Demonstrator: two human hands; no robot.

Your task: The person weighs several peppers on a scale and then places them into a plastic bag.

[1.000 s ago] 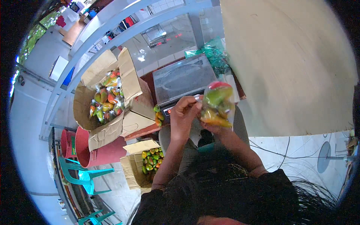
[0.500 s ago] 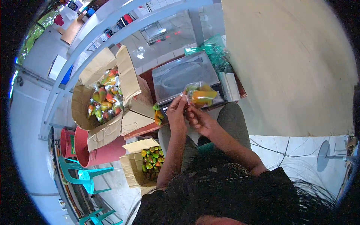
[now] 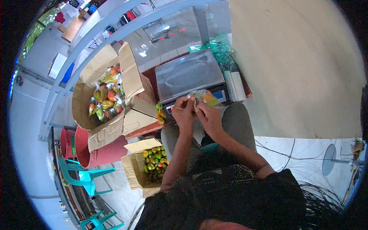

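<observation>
A small clear plastic bag of orange and green peppers [image 3: 209, 98] hangs over the front edge of a digital scale [image 3: 188, 74]. My left hand [image 3: 183, 111] is closed in a pinch on the gathered neck of the bag. Right beside it, my right hand [image 3: 209, 117] also has its fingers closed on the bag, near the neck. The fingertips partly hide the twisted plastic. A few loose peppers [image 3: 161, 114] lie by the scale's left front corner.
An open cardboard box [image 3: 132, 73] of bagged peppers stands at the left. Below it, a smaller box [image 3: 134, 170] holds loose peppers. Green plastic bags [image 3: 220, 48] and a white roll [image 3: 236, 86] lie right of the scale. A beige board [image 3: 299, 69] rises at the right.
The bag has turned and dropped slightly between my hands. My right hand has shifted up and closer to the left one. The view has moved a little.
</observation>
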